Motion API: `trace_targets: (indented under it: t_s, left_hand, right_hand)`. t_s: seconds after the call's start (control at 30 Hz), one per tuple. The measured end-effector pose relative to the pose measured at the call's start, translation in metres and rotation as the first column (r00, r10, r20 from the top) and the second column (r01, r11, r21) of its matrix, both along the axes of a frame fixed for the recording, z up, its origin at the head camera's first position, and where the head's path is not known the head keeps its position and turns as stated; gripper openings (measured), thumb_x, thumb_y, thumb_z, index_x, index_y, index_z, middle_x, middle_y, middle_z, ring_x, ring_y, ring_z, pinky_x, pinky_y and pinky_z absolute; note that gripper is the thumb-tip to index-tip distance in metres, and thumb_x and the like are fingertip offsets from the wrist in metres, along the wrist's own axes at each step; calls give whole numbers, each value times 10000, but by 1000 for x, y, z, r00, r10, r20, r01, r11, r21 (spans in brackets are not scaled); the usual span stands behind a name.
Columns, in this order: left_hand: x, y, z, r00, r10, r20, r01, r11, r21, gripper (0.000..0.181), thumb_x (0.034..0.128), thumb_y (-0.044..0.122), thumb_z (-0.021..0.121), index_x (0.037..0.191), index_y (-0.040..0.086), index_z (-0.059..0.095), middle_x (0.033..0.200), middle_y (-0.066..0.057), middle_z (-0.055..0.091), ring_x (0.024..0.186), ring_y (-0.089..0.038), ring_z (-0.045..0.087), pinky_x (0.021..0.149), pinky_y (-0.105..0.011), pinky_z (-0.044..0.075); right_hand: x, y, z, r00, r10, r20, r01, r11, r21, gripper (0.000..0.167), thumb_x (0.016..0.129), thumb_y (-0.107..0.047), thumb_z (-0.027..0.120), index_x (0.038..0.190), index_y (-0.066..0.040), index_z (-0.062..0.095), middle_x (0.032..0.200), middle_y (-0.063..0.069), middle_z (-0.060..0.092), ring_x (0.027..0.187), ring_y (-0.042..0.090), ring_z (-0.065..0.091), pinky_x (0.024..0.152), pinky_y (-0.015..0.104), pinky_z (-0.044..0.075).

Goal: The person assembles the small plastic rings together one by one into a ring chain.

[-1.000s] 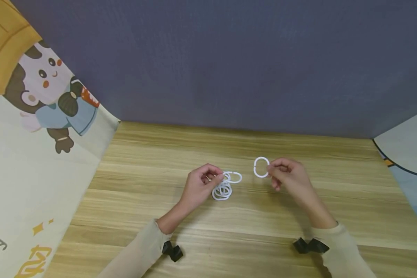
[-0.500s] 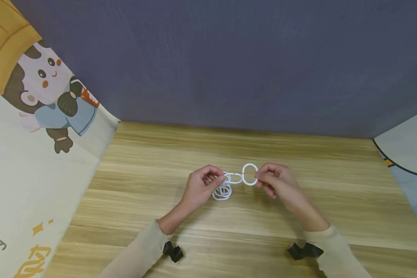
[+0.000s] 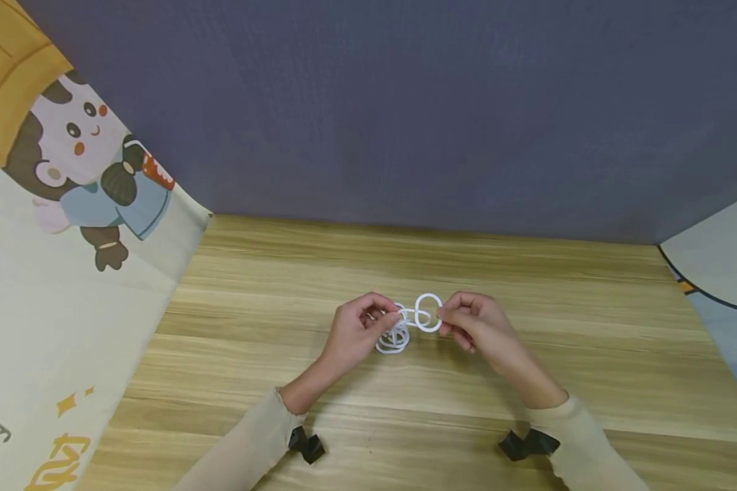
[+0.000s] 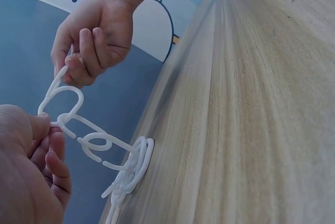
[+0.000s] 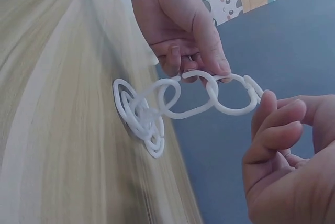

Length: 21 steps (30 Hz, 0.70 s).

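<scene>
Above the wooden table, the left hand (image 3: 359, 327) pinches the end link (image 5: 234, 112) of a white plastic chain between thumb and forefinger. Below that hand, the rest of the chain (image 3: 392, 351) lies bunched on the table, its links overlapping. The right hand (image 3: 488, 334) pinches a single white C-shaped link (image 3: 428, 294) by its right side and holds it upright. In the head view this link's left side crosses the end link's tip. Both wrist views show the two touching or nearly so; whether they are hooked through each other I cannot tell.
Bare wooden tabletop (image 3: 282, 266) surrounds the hands. A dark blue panel (image 3: 405, 123) rises along the table's far edge. Pale printed panels stand at the left (image 3: 37, 307) and right (image 3: 725, 273). A black strap piece hangs at each sleeve cuff.
The right hand has moved left with its link, from apart to overlapping the chain's end link. The left hand has stayed nearly in place.
</scene>
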<state>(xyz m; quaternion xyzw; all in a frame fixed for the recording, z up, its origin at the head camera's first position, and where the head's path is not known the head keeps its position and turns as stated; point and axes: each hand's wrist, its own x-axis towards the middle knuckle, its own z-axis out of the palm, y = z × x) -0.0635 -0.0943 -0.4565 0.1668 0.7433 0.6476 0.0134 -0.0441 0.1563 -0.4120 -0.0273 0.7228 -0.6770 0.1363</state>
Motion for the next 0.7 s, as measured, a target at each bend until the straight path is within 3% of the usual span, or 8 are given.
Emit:
trace_targets:
  t_s: [0.2,0.37,0.7]
  left_hand:
    - [0,0,1,999,18,-28,-18,1000,-9,53,995,49,817,1014,7,791,906,-102,761,721,-84,579,628,-197,469]
    - [3,-1,1,999,42,-32,-42,999,1,46,978,29,825,995,15,784,899,-95,755,715,-85,578,622,-196,473]
    - [7,-4,-1,997,55,-54,-54,998,26,57,960,-19,820,996,9,786,904,-100,763,750,-89,598,637,-187,471]
  right_hand:
    - [0,-3,-4,1000,-3,13,3,1000,-4,137,1058,-43,661,927,-4,653,737,-5,700,498,30,445,449,181,355]
    - [8,-9,-3,997,-12,82,17,998,-64,153,1076,-60,647,929,-19,653,747,-12,694,494,10,419,445,170,302]
    - [19,-20,-5,988,-54,143,67,994,-84,176,1077,-56,644,903,-27,636,734,-19,679,490,6,422,434,157,302]
